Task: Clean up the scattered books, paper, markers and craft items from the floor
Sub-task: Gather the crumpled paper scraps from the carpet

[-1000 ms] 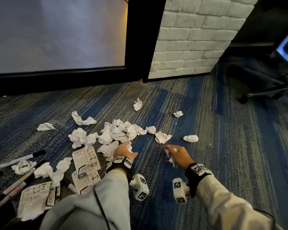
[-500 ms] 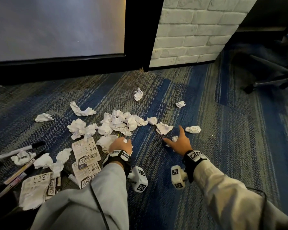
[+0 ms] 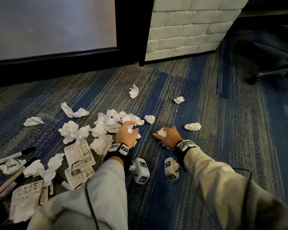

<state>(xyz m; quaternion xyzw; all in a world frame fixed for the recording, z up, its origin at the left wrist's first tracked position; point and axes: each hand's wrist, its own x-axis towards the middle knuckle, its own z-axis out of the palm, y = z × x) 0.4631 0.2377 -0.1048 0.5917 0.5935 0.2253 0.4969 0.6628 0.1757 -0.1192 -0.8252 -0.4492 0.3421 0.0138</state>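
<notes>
Several crumpled white paper balls lie on the striped blue carpet, thickest in a pile (image 3: 106, 122) at centre left. My left hand (image 3: 125, 135) curls round a crumpled paper (image 3: 130, 130) at the pile's right edge. My right hand (image 3: 169, 136) holds crumpled paper (image 3: 162, 132) in its palm, the forefinger pointing left. One loose ball (image 3: 192, 126) lies just right of that hand, another ball (image 3: 149, 119) between the hands, two farther balls (image 3: 133, 93) (image 3: 179, 99) beyond. Printed packaging cards (image 3: 80, 155) and markers (image 3: 13, 156) lie at lower left.
A dark-framed glass panel (image 3: 53, 24) and a white brick wall (image 3: 189, 25) close off the far side. Office chair legs (image 3: 273, 68) stand at the right. More cards (image 3: 25, 200) and markers (image 3: 4, 186) lie near my left sleeve.
My left hand has moved forward and right to the pile's edge and closed on paper. My right hand has taken up the paper ball ahead of it and shifted slightly forward.
</notes>
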